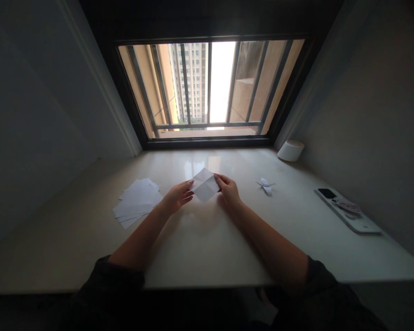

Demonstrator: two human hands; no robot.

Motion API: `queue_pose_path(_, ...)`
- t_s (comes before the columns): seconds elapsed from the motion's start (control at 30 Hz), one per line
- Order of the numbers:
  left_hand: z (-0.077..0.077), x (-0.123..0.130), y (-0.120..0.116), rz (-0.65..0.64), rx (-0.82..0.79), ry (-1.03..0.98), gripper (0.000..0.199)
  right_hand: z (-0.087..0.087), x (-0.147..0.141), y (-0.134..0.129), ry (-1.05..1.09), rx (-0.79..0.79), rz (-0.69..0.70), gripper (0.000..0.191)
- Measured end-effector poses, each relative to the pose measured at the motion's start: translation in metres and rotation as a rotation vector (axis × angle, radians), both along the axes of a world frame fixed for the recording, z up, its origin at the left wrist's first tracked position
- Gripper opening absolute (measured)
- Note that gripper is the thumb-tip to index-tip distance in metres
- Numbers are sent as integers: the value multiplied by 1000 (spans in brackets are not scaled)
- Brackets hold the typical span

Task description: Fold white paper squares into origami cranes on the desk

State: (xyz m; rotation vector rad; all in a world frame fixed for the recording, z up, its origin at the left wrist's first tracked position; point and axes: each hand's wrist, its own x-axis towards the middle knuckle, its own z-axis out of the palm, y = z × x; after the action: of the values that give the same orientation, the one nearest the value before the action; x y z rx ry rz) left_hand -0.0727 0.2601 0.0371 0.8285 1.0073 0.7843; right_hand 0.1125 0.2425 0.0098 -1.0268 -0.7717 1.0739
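Between my two hands is a creased white sheet of paper (pixel 205 185), turned so that it looks like a diamond, with fold lines crossing in its middle. My left hand (pixel 177 197) pinches its left corner, thumb on top and the other fingers slightly spread below. At the right corner, my right hand (pixel 229 189) grips the paper between thumb and fingers. A loose stack of white paper sheets (pixel 138 198) lies fanned out to the left of my left hand. To the right of my right hand rests a small folded paper crane (pixel 265 185).
All of this is on a pale, glossy table (pixel 200 248). A white cylindrical object (pixel 290 151) stands at the back right. A white phone (pixel 360 223) with a grip on its back lies near the right wall. A barred window (pixel 210 87) is behind the table.
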Motion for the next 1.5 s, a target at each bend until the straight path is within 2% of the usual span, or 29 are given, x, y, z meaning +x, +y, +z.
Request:
queue_pose_path(0.07,-1,0,0,-12,-3,1,31,-3,1,2,13,-12,59,37)
queue_pose_path(0.23,1,-1,-3,-163,41,23,33,-13,1,6,13,-20,164,38)
queue_pose_path(0.33,-1,0,-5,-172,65,30,35,-14,0,6,-2,-18,192,39)
queue_pose_path(0.47,-5,2,-4,-97,98,5,37,-8,-1,1,6,0,182,47)
queue_pose_path(0.67,-3,3,-3,128,144,-16,41,1,-6,-7,65,-48,248,62)
queue_pose_path(0.77,-2,4,-4,154,160,-28,41,-1,-9,-8,64,-21,303,63)
queue_pose_path(1.0,-4,6,-4,193,197,-27,41,-1,-14,-11,90,-14,317,70)
queue_pose_path(1.13,-8,5,-1,218,356,16,47,2,-15,-11,103,1,313,75)
queue_pose_path(1.23,-7,0,2,280,513,128,66,3,-14,-12,73,1,302,76)
queue_pose_path(1.3,-6,-4,2,273,622,233,79,3,-14,-13,41,4,280,77)
queue_pose_path(1.4,-3,-9,3,201,767,401,75,4,-14,-14,9,32,229,82)
queue_pose_path(1.5,-5,-9,3,173,812,496,67,5,-15,-15,-6,65,228,82)
